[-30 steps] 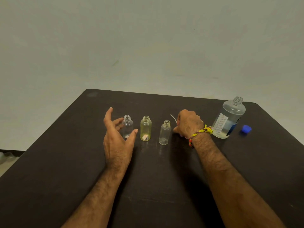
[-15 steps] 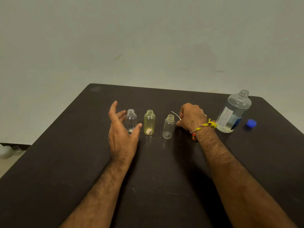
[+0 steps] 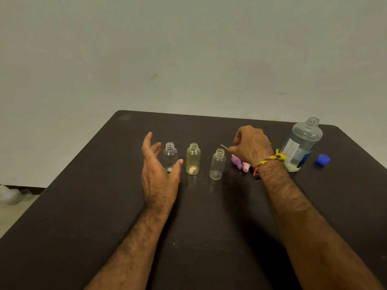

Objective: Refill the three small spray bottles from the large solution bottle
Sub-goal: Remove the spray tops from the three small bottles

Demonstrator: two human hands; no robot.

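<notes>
Fingers [image 3: 156, 147] of my left hand [image 3: 159, 174] spread beside three uncapped small bottles [image 3: 193, 159]; my right hand's [image 3: 251, 146] curl above the pump heads [image 3: 240, 163], grip unclear. Large bottle [image 3: 301, 145] waits open, far right, ready to pour.

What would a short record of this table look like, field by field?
small bottles: three in a row, upright, uncapped: clear bottle, yellow bottle, second clear bottle
large bottle: upright, uncapped, partly full
blue cap: on table, right of large bottle
spray tops: purple and pink, lying by right wrist
left hand: fingers straight, beside first clear bottle
right hand: fingers curled; a thin tube sticks out beside them
</notes>
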